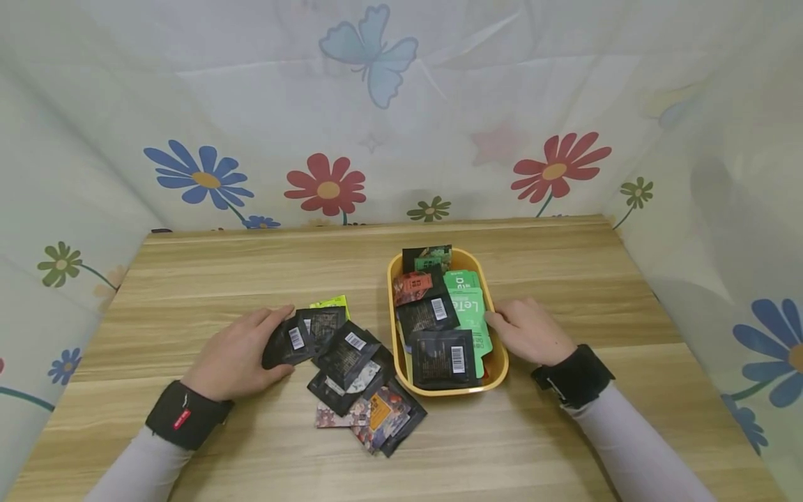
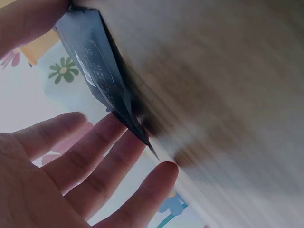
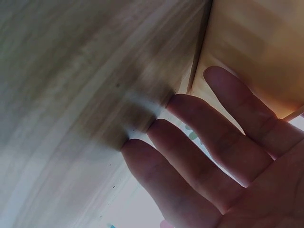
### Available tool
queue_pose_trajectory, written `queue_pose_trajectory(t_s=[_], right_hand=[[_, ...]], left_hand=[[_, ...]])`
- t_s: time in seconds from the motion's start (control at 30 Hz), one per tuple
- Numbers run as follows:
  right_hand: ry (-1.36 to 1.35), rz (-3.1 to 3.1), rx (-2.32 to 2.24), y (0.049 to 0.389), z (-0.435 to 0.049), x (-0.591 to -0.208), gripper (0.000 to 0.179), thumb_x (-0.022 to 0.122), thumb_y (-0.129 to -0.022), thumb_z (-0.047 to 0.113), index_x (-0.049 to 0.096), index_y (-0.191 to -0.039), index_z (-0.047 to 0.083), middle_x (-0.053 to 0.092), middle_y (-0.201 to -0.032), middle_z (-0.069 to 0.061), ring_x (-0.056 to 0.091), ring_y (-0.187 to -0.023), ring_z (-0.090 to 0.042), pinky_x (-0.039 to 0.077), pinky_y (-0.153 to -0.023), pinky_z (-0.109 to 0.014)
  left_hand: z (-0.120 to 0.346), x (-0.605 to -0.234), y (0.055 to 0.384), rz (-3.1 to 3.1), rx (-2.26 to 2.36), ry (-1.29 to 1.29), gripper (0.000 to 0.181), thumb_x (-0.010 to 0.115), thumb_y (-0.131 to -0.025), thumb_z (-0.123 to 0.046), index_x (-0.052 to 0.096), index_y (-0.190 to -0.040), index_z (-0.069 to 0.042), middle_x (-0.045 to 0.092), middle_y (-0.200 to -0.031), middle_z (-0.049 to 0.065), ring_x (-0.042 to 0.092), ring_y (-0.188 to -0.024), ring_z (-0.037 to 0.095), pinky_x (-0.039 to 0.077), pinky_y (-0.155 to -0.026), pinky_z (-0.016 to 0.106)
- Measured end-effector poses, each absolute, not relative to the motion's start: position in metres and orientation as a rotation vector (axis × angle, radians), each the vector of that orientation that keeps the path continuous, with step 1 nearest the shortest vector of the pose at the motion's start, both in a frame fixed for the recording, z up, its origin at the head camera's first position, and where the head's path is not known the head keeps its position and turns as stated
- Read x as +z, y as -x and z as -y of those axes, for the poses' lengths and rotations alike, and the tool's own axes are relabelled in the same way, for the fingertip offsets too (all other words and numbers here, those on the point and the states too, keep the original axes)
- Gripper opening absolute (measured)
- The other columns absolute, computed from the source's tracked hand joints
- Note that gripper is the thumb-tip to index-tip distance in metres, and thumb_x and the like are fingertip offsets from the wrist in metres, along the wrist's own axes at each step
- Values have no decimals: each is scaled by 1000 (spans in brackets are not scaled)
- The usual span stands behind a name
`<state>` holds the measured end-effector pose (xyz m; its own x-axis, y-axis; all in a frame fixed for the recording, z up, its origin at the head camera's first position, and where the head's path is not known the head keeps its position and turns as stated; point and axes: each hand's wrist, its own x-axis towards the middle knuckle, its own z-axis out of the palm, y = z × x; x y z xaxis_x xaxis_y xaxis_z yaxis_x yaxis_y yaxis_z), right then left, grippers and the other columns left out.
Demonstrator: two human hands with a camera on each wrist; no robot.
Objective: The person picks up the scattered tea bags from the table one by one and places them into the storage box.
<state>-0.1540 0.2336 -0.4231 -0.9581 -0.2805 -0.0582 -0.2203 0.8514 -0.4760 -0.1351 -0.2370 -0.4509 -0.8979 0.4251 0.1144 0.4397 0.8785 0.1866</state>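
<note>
My left hand (image 1: pixel 241 352) holds a black sachet (image 1: pixel 288 343) with a white barcode label, at the left side of a loose pile. In the left wrist view, the thumb is at one end of that sachet (image 2: pixel 92 57) and fingertips meet its other end, close over the table. My right hand (image 1: pixel 530 328) is at the right side of a yellow plastic basket (image 1: pixel 495 380), its thumb over the rim. The right wrist view has the index finger along the basket's outer wall (image 3: pixel 256 47), with other fingertips resting on the table.
Black sachets (image 1: pixel 348 352), a floral-patterned sachet (image 1: pixel 383 418) and a yellow-green packet (image 1: pixel 332 303) overlap in the pile left of the basket. Inside the basket lie green boxes (image 1: pixel 467 307) and several black sachets (image 1: pixel 442 359). A flower-print curtain (image 1: pixel 426 118) surrounds the wooden table (image 1: pixel 251 272).
</note>
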Motion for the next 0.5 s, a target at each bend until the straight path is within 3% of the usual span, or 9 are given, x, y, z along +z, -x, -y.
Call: queue_pose_trajectory(t_s=[0.3,0.5], right_hand=[[389,-2913,-711,155,-234,-424,36,45,-100,29,61,-72,16,48,-60,3,47,-54,-15,37,-50,-32],[392,-2915,-709,155,-234,-424,36,45,-100,29,60,-70,17,48,-59,4,47,-52,-15,37,-49,-32]], left_hand=[[233,-448,139,2889,-295,685,83,80,-65,-53,63,-131,-5,63,-111,10,62,-90,23,54,-72,43],[219,-437,146,2865,-284,713,79,76,-66,-53,64,-128,-5,59,-112,6,57,-90,18,53,-73,38]])
